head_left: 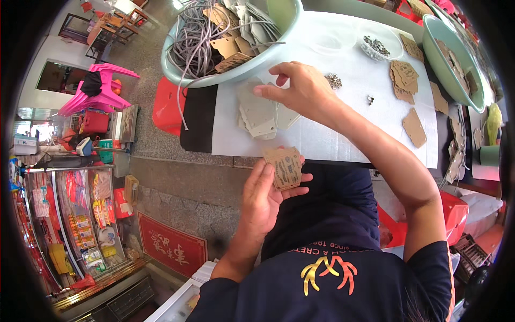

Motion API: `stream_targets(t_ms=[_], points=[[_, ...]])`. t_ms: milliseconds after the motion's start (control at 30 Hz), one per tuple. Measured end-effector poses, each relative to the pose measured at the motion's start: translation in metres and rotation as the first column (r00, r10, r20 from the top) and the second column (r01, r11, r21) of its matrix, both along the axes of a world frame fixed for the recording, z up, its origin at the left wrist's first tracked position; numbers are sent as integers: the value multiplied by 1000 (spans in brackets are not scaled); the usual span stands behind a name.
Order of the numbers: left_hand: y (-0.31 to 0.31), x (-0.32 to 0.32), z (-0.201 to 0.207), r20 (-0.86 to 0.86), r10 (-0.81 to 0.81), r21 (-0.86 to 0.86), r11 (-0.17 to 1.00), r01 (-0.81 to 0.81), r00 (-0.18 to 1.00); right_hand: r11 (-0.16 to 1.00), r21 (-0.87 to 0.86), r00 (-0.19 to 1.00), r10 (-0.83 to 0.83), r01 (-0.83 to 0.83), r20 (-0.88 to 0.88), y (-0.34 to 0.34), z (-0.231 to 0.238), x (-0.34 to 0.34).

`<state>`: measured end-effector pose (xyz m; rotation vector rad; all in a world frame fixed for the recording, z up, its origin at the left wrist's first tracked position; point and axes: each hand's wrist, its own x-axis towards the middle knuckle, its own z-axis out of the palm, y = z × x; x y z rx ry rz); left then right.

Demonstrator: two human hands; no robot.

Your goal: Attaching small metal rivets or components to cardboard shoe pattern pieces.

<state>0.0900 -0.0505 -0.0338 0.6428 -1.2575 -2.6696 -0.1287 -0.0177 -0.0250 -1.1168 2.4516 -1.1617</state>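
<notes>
My left hand (257, 201) holds a brown cardboard tag (285, 168) with dark print, in front of the table's near edge. Over the table, my right hand (303, 88) has its thumb and forefinger apart, and nothing shows between them. Below and left of it lies a loose stack of pale grey tags (258, 119). A small heap of metal fittings (333, 81) sits just right of my right hand, partly hidden by it. Farther right lie a few loose metal fittings (370, 100), a single brown tag (414, 128) and a pile of brown tags (404, 80).
At the far left stands a pale green basin (292, 24) with grey cords and tags. A clear bowl (396, 56) holds metal fittings. Another green basin (449, 72) stands right. A red stool (165, 110) is beside the table (348, 131), pink chairs (109, 91) beyond.
</notes>
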Motion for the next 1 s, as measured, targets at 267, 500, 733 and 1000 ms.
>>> stream_targets(t_ms=[267, 500, 733, 1000], points=[[1, 1, 0, -21, -19, -50, 999, 18, 1000, 983, -185, 997, -18, 4, -74, -11, -16, 11], [6, -6, 6, -70, 61, -159, 985, -72, 996, 932, -346, 867, 78, 113, 493, 23, 0, 7], [10, -21, 10, -167, 123, -208, 966, -156, 978, 852, -429, 599, 180, 302, 780, 76, 18, 13], [13, -39, 15, -298, 164, -451, 844, -290, 940, 798, -441, 547, 172, 410, 819, 108, 17, 16]])
